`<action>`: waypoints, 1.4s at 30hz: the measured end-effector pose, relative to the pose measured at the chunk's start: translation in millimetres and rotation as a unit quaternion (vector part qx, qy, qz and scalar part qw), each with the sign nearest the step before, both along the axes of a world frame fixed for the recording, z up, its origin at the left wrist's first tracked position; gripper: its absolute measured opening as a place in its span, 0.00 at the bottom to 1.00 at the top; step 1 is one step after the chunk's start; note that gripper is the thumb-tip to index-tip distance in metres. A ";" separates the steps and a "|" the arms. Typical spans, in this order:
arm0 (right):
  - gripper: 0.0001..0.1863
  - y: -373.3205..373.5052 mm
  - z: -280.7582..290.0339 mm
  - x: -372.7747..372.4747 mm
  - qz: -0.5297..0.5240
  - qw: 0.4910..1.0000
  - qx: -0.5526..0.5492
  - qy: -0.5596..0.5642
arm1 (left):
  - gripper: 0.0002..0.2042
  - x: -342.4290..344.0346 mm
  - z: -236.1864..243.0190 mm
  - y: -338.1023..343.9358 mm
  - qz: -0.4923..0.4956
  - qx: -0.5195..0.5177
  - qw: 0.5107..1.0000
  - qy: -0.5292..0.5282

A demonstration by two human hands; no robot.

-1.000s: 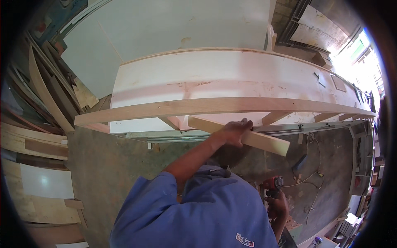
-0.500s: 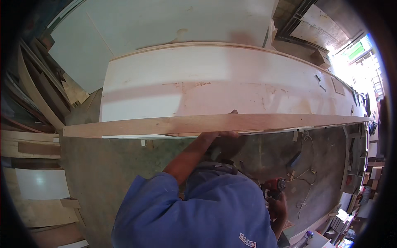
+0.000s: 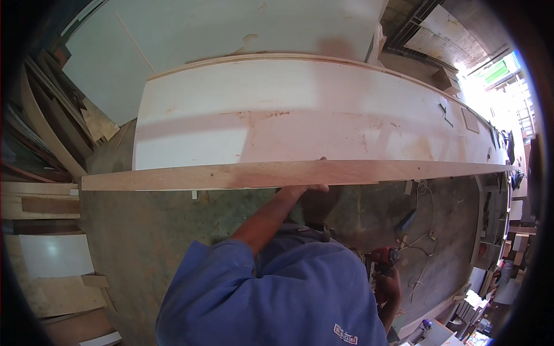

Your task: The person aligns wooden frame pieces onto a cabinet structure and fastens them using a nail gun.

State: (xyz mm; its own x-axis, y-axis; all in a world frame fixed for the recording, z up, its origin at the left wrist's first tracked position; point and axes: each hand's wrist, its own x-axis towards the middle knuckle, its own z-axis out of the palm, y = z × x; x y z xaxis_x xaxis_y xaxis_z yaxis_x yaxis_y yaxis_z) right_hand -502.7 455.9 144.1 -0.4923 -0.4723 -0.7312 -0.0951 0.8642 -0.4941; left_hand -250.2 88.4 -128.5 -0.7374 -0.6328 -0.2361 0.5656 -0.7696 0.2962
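Note:
A long, narrow wooden board point(image 3: 231, 173) runs along the near edge of a white-topped workbench point(image 3: 190, 124). My left hand point(image 3: 306, 189) grips the board near its middle, with fingers under the near edge and a fingertip showing over the far edge. Low on my right side, well away from the board, my right hand point(image 3: 386, 282) is closed around the handle of a red and black power tool, which looks like a nail gun point(image 3: 382, 255). My body and sleeve hide part of that tool.
Wooden boards and offcuts point(image 3: 49, 205) are stacked at the left. A pale hose or cord point(image 3: 430, 235) lies looped on the floor point(image 3: 156, 230) at right. Small tools point(image 3: 446, 114) rest on the bench's right end. Another large pale panel point(image 3: 219, 26) lies beyond the bench.
The board has shifted slightly against the bench and now covers more of its near edge. My left hand keeps its grip; my right hand still holds the nail gun low.

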 end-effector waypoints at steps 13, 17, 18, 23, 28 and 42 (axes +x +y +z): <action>0.29 25.6 -19.4 -37.0 0.013 0.999 -0.021 -0.030 | 0.28 -10.1 75.1 -16.8 -0.366 -0.531 0.545 -0.536; 0.30 28.1 -19.3 -46.3 0.034 0.998 -0.032 -0.033 | 0.33 -8.6 73.7 -7.8 -0.286 -0.546 0.553 -0.560; 0.30 29.3 -19.9 -48.3 0.048 0.998 -0.034 -0.037 | 0.34 -8.1 82.3 -5.9 -0.269 -0.564 0.530 -0.573; 0.29 44.6 -37.7 -66.0 0.064 0.995 -0.051 -0.053 | 0.39 -6.2 96.0 2.0 -0.179 -0.598 0.540 -0.564; 0.28 45.3 -39.1 -74.7 0.083 0.994 -0.058 -0.037 | 0.47 -10.4 98.4 17.3 -0.069 -0.672 0.480 -0.560; 0.24 39.8 -28.5 -83.4 0.066 0.996 -0.053 -0.028 | 0.50 -19.4 91.1 19.8 -0.075 -0.672 0.354 -0.647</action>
